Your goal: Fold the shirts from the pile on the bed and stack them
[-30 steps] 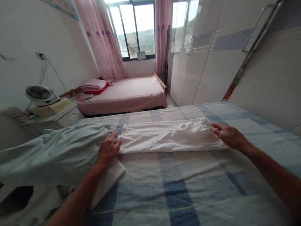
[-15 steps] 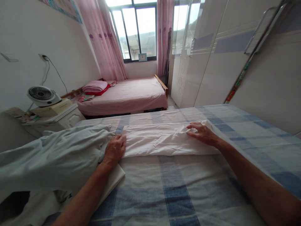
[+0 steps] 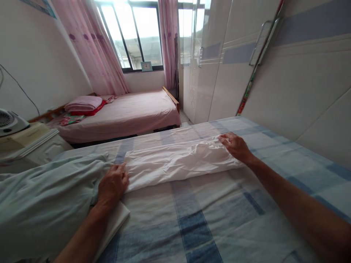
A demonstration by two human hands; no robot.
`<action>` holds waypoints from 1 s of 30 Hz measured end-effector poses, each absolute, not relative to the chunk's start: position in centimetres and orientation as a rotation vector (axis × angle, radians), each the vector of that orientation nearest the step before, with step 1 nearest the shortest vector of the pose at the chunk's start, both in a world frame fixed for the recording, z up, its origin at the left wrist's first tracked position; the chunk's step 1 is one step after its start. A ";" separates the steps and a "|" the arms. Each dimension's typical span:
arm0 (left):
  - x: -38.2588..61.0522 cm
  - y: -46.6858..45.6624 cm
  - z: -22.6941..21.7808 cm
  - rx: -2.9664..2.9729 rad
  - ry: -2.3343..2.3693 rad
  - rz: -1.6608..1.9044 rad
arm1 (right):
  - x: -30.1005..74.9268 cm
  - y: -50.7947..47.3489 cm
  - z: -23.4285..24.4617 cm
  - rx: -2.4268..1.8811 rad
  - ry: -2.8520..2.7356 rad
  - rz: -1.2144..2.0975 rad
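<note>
A long folded white cloth [image 3: 175, 162] lies across a bed with a blue and white checked sheet [image 3: 197, 219]. My left hand [image 3: 113, 184] rests flat on the cloth's left end, fingers spread, beside a heap of pale green fabric [image 3: 46, 197]. Over at the right end, my right hand [image 3: 236, 147] presses down with its fingers stretched out. Under my left wrist lies a folded white piece [image 3: 113, 224].
A second bed with a pink sheet [image 3: 123, 113] and a pink pillow [image 3: 82, 104] stands by the window. White wardrobe doors [image 3: 219, 65] run along the right. At the far left a small fan [image 3: 9, 122] sits on a white cabinet [image 3: 33, 146].
My right hand slid left along the cloth from its right end, then back toward that end. The view has swung right, so the fan now sits at the left edge. My left hand stayed put.
</note>
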State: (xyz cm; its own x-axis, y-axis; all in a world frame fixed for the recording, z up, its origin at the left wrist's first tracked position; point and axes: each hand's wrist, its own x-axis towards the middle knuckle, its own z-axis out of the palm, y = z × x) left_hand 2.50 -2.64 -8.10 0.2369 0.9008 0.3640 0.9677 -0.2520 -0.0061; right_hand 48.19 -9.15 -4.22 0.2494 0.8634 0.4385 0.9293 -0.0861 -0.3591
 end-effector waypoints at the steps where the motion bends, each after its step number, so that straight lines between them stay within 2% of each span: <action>1: 2.6 -2.8 -7.9 -2.249 -1.769 -0.412 | 49.5 -10.3 -4.3 -2.046 -1.614 -0.127; 7: 2.9 -3.6 -6.9 -2.146 -1.899 -0.295 | 53.0 -16.2 -6.6 -2.223 -1.615 0.091; 12: 2.5 -3.5 -7.1 -2.213 -1.963 -0.296 | 52.7 -16.8 -8.8 -2.067 -1.605 0.047; 15: 2.4 -3.7 -7.0 -2.181 -1.965 -0.263 | 53.1 -16.6 -9.1 -2.161 -1.598 -0.014; 17: 2.7 -4.0 -6.7 -2.127 -1.887 -0.249 | 53.0 -16.4 -8.6 -2.204 -1.593 -0.131; 20: 3.6 -4.4 -6.4 -2.207 -1.593 -0.315 | 51.5 -15.7 -7.4 -2.031 -1.656 -0.307; 24: 4.1 -5.0 -7.6 -2.555 -1.264 -0.292 | 48.4 -14.3 -6.5 -1.788 -1.857 -0.094; 26: 3.6 -5.3 -8.5 -2.605 -1.400 -0.215 | 47.6 -13.8 -6.9 -1.796 -1.966 -0.005; 30: 2.7 -5.7 -8.6 -2.663 -1.613 -0.066 | 48.4 -13.1 -7.8 -1.902 -2.001 -0.096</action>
State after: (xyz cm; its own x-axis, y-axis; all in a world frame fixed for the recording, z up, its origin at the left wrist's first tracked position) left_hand 2.65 -5.72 -8.61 0.4627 0.8851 0.0506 0.8863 -0.4632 -0.0013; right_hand 48.37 -13.10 -7.78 -0.0144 0.9493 0.3141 0.9749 0.0832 -0.2066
